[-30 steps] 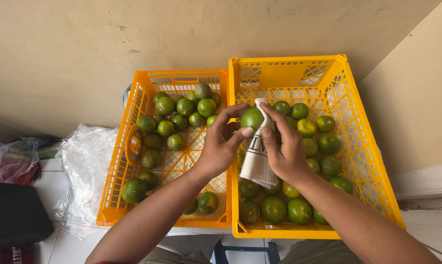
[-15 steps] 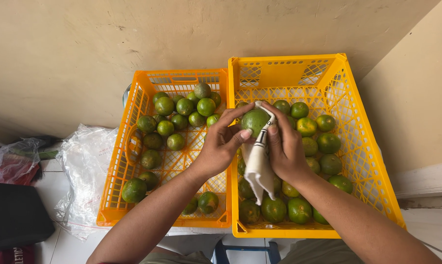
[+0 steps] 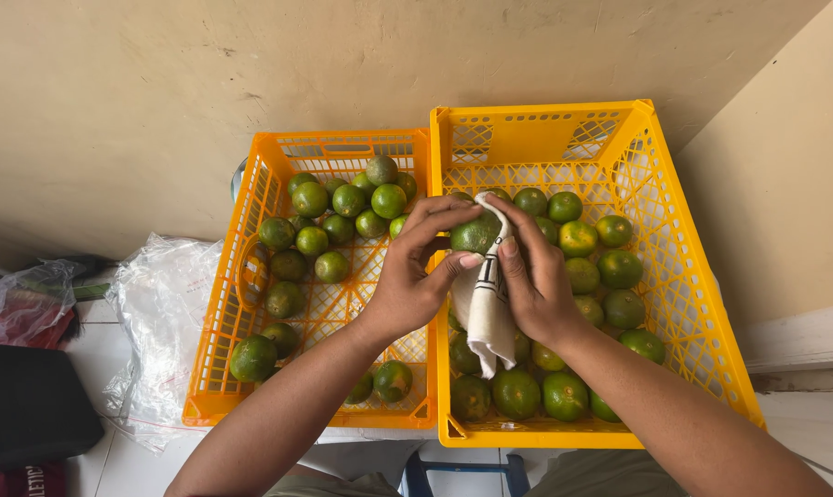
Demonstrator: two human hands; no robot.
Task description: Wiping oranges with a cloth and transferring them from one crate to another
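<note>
**Here, two crates and one fruit in hand**

Two orange crates stand side by side against the wall: the right crate (image 3: 702,304) and left crate (image 3: 223,368), both holding green fruit. A clear plastic bag (image 3: 163,322) lies left. Above their shared rim, the left hand (image 3: 412,276) grips a green fruit (image 3: 474,235); the right hand (image 3: 532,276) presses a white cloth (image 3: 485,317) against it.

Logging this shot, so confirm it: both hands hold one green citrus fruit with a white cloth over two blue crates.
Wrong colour: the head view shows orange crates. The left hand and right hand hold one green citrus fruit with a white cloth.
</note>
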